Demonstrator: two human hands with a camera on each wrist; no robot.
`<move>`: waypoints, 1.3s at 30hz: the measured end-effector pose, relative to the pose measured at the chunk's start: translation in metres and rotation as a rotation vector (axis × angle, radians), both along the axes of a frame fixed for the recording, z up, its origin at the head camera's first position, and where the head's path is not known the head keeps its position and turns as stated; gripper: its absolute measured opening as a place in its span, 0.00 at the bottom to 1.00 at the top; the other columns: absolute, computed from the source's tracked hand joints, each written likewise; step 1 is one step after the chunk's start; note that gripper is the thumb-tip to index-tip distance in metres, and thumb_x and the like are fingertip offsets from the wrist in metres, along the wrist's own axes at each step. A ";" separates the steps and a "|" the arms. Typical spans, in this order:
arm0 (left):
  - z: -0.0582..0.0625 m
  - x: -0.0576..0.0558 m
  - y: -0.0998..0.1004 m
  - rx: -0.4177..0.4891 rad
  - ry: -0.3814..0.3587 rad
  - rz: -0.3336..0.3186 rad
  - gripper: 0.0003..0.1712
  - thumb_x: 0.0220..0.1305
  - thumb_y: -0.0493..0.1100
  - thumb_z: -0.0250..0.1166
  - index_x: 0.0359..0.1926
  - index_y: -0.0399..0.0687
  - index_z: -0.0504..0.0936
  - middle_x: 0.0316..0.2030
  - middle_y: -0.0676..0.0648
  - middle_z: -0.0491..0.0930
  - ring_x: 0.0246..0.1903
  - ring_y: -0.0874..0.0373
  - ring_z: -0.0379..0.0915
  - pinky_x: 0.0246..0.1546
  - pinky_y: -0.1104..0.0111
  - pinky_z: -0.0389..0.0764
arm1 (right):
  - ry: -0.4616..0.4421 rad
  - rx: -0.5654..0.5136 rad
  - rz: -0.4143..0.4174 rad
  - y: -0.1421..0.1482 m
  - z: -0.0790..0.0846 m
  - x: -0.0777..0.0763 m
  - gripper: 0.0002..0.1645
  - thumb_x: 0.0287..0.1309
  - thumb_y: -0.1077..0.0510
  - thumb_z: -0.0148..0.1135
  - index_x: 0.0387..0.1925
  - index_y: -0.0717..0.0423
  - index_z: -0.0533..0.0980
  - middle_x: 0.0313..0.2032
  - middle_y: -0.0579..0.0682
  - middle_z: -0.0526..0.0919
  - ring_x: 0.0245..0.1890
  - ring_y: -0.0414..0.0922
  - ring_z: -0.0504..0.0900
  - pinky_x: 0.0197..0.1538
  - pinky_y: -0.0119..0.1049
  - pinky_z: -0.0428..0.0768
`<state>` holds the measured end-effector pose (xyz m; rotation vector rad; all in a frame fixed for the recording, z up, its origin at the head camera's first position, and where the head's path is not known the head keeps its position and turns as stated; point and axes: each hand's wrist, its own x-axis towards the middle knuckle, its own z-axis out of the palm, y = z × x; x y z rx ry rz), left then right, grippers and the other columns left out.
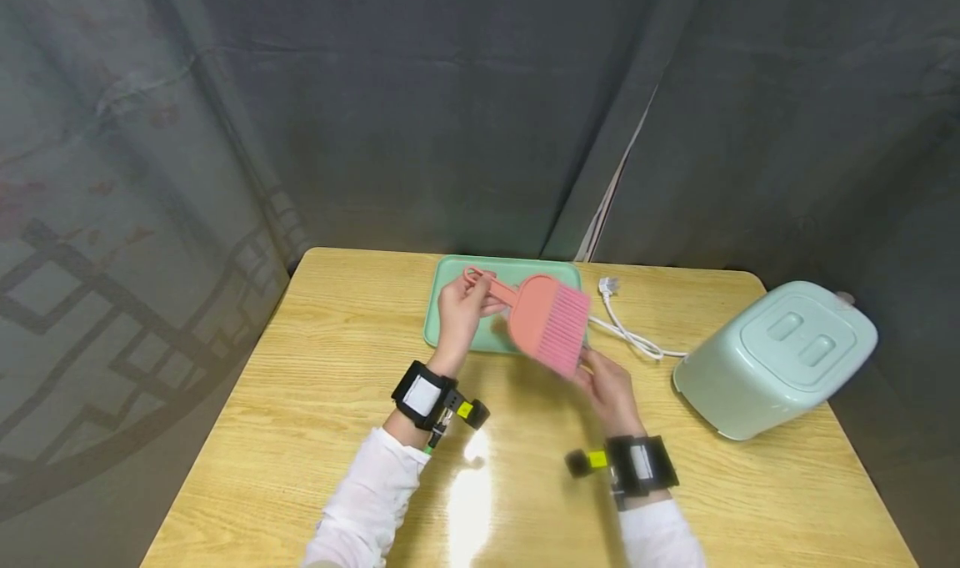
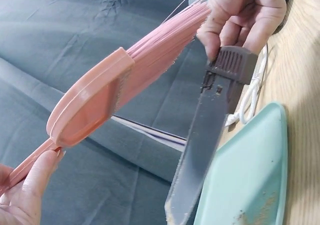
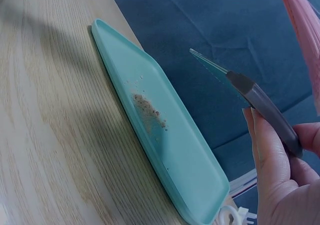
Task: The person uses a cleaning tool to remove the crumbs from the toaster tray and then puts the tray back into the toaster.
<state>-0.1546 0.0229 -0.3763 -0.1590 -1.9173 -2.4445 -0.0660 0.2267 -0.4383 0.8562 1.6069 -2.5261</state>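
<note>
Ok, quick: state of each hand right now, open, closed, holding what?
Left hand: closed, holding the brush by its handle.
Right hand: closed, pinching the crumb tray by its grey end.

Your brush [image 1: 531,316]: smooth plastic, fine bristles [image 2: 162,50]. Your tool [image 2: 200,130]: ribbed plastic grip [image 2: 236,62]. Toaster [image 1: 772,376]: glossy plastic. Surface [image 1: 300,384]: shiny wood-grain. Curtain [image 1: 420,134]: matt cloth.

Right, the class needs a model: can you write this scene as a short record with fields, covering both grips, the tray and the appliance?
Left grip: holds the pink brush by its handle
Right grip: holds the grey flat piece by one end
Green tray: near the table's far edge, brown crumbs lying on it
Toaster: standing on the table's right side
White plug: lying unplugged
</note>
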 end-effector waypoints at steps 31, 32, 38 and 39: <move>-0.027 -0.011 -0.003 -0.100 -0.018 0.040 0.14 0.75 0.31 0.53 0.47 0.18 0.78 0.34 0.25 0.84 0.23 0.66 0.84 0.32 0.71 0.90 | -0.016 -0.070 0.011 0.004 0.000 0.002 0.29 0.75 0.63 0.51 0.71 0.69 0.59 0.40 0.41 0.86 0.43 0.37 0.87 0.60 0.29 0.81; -0.027 -0.012 -0.003 -0.103 -0.022 0.046 0.14 0.75 0.31 0.54 0.47 0.18 0.79 0.34 0.26 0.84 0.23 0.65 0.84 0.32 0.71 0.90 | -0.014 -0.070 0.012 0.004 0.000 0.002 0.29 0.75 0.64 0.51 0.71 0.69 0.58 0.39 0.41 0.86 0.42 0.36 0.87 0.61 0.29 0.81; -0.027 -0.017 -0.008 -0.100 -0.053 0.074 0.14 0.75 0.32 0.54 0.46 0.20 0.79 0.33 0.27 0.84 0.21 0.69 0.82 0.32 0.71 0.90 | -0.016 -0.077 0.008 0.004 0.000 0.002 0.29 0.75 0.64 0.50 0.72 0.70 0.57 0.41 0.43 0.85 0.42 0.36 0.87 0.61 0.29 0.81; -0.027 -0.018 -0.009 -0.099 -0.056 0.077 0.14 0.75 0.32 0.54 0.47 0.20 0.79 0.33 0.27 0.84 0.21 0.70 0.82 0.32 0.72 0.90 | -0.018 -0.075 0.007 0.004 0.000 0.002 0.29 0.75 0.64 0.50 0.72 0.70 0.57 0.43 0.45 0.85 0.42 0.37 0.87 0.61 0.29 0.81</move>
